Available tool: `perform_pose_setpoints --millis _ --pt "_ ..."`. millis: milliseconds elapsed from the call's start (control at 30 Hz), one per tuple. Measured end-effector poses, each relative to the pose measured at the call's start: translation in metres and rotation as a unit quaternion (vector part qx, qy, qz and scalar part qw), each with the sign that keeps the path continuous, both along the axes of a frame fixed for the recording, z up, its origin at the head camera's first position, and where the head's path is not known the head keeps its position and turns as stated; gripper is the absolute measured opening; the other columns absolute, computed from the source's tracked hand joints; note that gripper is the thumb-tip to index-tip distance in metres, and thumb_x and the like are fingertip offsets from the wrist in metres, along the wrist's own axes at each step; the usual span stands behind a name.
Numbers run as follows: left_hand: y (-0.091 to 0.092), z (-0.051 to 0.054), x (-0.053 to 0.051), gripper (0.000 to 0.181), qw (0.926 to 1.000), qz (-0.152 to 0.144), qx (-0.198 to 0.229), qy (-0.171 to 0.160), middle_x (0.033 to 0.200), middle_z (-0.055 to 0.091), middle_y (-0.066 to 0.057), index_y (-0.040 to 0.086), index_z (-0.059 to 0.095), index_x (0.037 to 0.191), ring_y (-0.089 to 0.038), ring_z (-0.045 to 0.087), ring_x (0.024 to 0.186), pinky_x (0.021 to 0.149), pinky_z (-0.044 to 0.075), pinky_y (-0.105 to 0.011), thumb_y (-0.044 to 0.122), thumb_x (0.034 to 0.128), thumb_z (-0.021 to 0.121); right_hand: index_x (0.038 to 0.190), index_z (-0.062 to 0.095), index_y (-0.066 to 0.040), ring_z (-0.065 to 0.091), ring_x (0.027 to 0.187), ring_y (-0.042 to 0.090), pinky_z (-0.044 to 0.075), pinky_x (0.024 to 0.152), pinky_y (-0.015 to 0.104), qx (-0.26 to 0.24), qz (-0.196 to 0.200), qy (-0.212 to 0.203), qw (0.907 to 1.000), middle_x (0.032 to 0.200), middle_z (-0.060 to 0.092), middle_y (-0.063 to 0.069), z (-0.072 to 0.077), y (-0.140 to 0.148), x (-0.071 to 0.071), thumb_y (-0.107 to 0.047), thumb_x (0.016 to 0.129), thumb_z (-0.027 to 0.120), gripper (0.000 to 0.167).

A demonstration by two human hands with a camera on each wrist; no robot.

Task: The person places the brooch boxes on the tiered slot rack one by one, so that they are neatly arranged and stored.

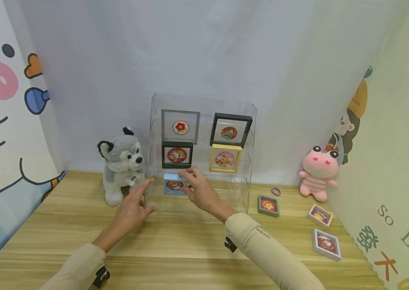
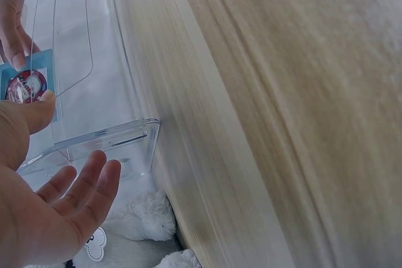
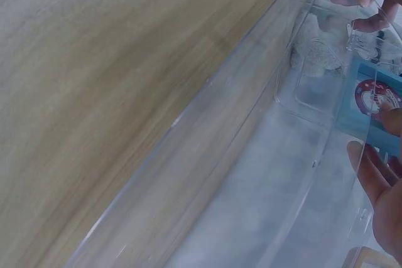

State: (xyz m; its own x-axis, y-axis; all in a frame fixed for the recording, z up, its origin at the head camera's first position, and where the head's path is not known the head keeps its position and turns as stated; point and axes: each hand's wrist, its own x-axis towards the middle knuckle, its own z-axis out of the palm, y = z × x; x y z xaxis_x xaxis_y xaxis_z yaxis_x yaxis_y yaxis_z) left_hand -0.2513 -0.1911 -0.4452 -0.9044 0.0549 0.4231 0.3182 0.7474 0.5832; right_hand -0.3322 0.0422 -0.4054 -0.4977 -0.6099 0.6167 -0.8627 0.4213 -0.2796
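Note:
A small light-blue frame with a round red picture sits at the lowest tier of a clear acrylic display rack. My right hand pinches that frame by its right side, thumb in front, as the right wrist view shows with the blue frame. At the rack's left end is my left hand, fingers spread and thumb apart, holding nothing. Higher on the rack stand a grey frame, a large black frame, a smaller black frame and a yellow frame.
Left of the rack stands a grey-and-white plush husky. On the wooden table to the right lie a dark grey frame, a beige frame, a white frame and a purple ring. A pink plush toy sits behind them.

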Motion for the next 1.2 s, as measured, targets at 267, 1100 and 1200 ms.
perform_pose_setpoints --millis 267,1100,1200 --pt "0.000 -0.001 0.000 0.085 1.0000 0.001 -0.001 0.007 0.115 0.061 -0.022 0.013 0.037 0.152 -0.021 0.061 0.073 0.056 0.045 -0.031 0.013 0.0802 0.084 0.124 0.062 -0.002 0.067 0.097 0.029 0.059 0.080 0.034 -0.049 -0.023 -0.001 0.9985 0.118 0.058 0.018 0.011 0.019 0.005 -0.008 0.085 0.079 0.043" --pt "-0.001 0.000 -0.001 0.085 0.9999 0.002 -0.009 0.007 0.112 0.062 -0.021 0.014 0.038 0.152 -0.020 0.061 0.073 0.056 0.045 -0.030 0.014 0.0802 0.084 0.139 0.051 -0.001 0.064 0.107 0.042 0.055 0.087 0.054 -0.182 -0.242 -0.116 0.9460 0.129 0.052 0.026 0.040 0.199 -0.007 -0.011 0.089 0.076 0.057" --pt "0.000 0.000 -0.001 0.085 1.0000 0.000 -0.006 0.002 0.113 0.062 -0.022 0.014 0.037 0.152 -0.020 0.061 0.073 0.055 0.044 -0.030 0.014 0.0807 0.084 0.147 0.043 -0.004 0.057 0.116 0.047 0.053 0.091 0.056 -0.138 -0.254 -0.181 0.9401 0.137 0.046 0.029 0.029 0.219 -0.011 -0.015 0.091 0.074 0.066"
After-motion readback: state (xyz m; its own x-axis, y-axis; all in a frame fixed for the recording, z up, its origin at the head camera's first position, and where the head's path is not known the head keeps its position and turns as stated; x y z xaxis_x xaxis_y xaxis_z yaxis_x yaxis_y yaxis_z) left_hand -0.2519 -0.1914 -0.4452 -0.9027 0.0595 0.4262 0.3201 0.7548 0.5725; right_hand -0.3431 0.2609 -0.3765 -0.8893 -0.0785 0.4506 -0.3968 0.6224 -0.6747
